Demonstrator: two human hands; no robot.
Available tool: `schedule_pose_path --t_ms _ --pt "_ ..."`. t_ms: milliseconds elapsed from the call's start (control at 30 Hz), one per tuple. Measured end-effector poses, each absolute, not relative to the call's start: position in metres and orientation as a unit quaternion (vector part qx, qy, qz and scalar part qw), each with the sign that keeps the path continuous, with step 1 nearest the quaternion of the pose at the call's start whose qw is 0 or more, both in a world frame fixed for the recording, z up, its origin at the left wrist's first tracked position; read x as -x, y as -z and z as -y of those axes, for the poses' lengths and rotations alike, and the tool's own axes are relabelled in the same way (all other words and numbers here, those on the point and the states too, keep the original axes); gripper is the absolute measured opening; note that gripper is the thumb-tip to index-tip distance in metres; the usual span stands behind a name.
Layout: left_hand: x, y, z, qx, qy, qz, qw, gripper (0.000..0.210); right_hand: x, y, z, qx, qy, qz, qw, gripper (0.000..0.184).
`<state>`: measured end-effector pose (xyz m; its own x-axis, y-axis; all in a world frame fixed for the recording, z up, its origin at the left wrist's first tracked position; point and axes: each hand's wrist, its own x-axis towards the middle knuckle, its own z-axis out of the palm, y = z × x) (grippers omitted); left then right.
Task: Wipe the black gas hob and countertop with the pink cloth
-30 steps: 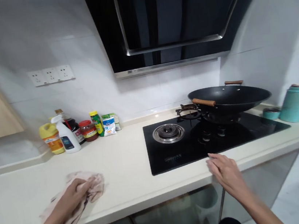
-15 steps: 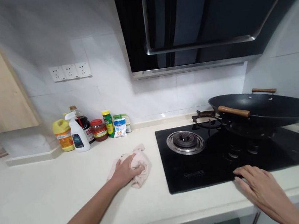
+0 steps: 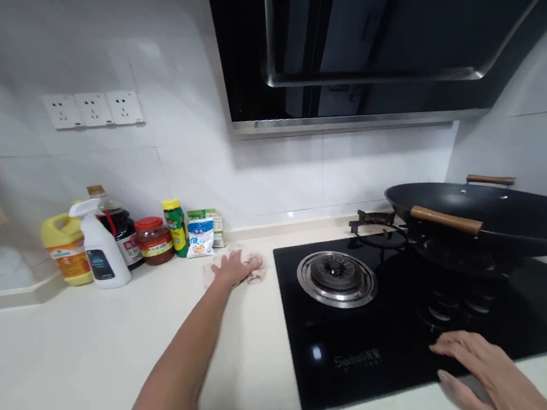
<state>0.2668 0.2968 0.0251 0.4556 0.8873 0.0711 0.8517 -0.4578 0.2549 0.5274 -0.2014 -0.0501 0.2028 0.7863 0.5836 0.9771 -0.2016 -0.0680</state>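
Observation:
A pale pink cloth (image 3: pixel 257 267) lies on the white counter just left of the stove. My left hand (image 3: pixel 233 269) presses down on it with the fingers spread over the folds, gripping it against the surface. At the front edge of the black glass stove (image 3: pixel 337 385) rests my right hand (image 3: pixel 481 366), thumb apart from the bent fingers, with nothing seen in it. The stove's knobs (image 3: pixel 441 310) are just beyond that hand. Close behind the cloth stand a white and blue packet (image 3: pixel 200 237) and a green bottle with a yellow cap (image 3: pixel 176 228).
A large black wok (image 3: pixel 501 215) sits on the stove's right side. The left burner (image 3: pixel 336 277) is uncovered, and a loose pan support (image 3: pixel 380 228) lies behind it. A spray bottle (image 3: pixel 101 248), a sauce jar (image 3: pixel 154 241) and a yellow jug (image 3: pixel 68 252) line the wall. The range hood (image 3: pixel 346 34) hangs overhead.
My left hand has pushed the cloth away from me, toward the packets by the wall. My right hand stays at the stove's front edge while the view has shifted closer.

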Motion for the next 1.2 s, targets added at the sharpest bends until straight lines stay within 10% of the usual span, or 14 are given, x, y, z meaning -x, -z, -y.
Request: schedule_pose_path --t_ms 333,767,1200 --pt "-0.305 -0.032 -0.247 -0.881 -0.098 -0.448 0.118 0.084 -0.529 0.049 0.201 0.750 0.181 0.586 0.249 0.027" --pt "-0.092 -0.028 -0.039 -0.946 -0.034 -0.226 0.229 0.083 -0.525 0.051 0.204 0.753 0.210 0.570 0.253 0.035" --pt "-0.056 -0.030 -0.178 -0.829 -0.097 -0.548 0.053 0.079 -0.520 0.048 0.201 0.758 0.218 0.563 0.248 0.031"
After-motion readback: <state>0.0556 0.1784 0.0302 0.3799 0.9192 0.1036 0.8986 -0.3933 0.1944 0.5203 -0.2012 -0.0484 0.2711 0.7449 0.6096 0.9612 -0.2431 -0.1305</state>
